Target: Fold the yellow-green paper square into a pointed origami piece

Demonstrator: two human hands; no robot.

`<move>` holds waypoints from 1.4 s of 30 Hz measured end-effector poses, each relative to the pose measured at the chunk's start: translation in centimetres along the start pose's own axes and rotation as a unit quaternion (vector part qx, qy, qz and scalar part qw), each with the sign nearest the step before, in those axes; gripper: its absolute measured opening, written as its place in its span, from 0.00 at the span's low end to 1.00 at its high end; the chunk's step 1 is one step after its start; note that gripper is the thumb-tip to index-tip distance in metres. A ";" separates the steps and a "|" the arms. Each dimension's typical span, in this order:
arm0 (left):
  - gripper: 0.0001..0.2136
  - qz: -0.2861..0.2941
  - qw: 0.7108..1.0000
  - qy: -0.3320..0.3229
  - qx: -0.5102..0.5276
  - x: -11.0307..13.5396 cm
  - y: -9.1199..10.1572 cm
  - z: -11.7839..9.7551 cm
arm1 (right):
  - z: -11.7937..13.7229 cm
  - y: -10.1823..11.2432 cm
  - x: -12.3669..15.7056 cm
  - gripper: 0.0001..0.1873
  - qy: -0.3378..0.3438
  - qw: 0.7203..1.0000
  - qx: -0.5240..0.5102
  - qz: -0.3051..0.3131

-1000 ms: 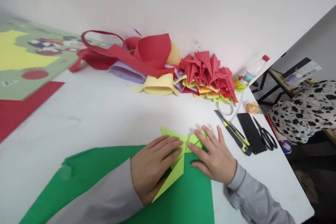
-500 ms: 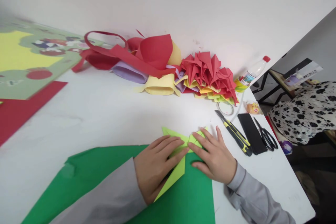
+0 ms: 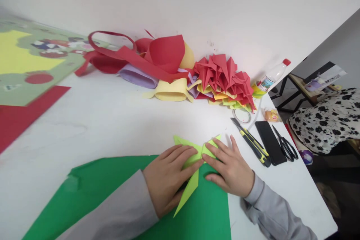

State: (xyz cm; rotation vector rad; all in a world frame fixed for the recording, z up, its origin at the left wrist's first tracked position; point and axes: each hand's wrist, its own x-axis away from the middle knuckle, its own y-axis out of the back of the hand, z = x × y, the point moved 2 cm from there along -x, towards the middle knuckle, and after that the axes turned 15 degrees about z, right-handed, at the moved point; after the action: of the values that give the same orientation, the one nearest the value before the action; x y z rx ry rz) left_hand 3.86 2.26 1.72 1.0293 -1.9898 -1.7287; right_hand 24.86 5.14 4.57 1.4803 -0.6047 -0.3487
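One white table [image 3: 120, 127] spreads before you, and on its near side lies a green sheet [image 3: 208, 210], perhaps serving as a backing for the work. At left, a printed board [image 3: 17, 90] partly covers a red sheet [image 3: 28, 116]. Along the far side sit loose red strips [image 3: 165, 54] and, right of them, red folds [image 3: 219, 71], pushed against the wall, probably to leave you working room.

Your left hand [image 3: 165, 180] and right hand [image 3: 230, 170] meet at the lime paper [image 3: 189, 187], which lies across the green sheet's far edge, near its right corner. Your right fingers are spread flat on its right part, loosely resting, not clenched. Your left fingers lie over its middle, seemingly to steady it and keep the folds down; whether that thumb pinches it, I cannot tell.

Far right stands a bottle [image 3: 271, 75]. Nearer, the cutter [image 3: 253, 144], black slab [image 3: 270, 142] and scissors [image 3: 281, 140] lie side by side, likely for easy reach, with the tape [image 3: 242, 121] just beyond the cutter.
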 end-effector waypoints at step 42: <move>0.25 0.017 0.999 0.029 0.028 -0.3 -0.2 -0.3 | 0.5 0.6 -1.5 0.30 -0.089 0.996 0.012 -0.011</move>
State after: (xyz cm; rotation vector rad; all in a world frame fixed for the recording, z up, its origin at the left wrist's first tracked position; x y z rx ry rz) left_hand 4.30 2.21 1.64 1.0463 -2.0176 -1.6162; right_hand 23.26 5.60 4.86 1.4905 -0.7366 -0.4961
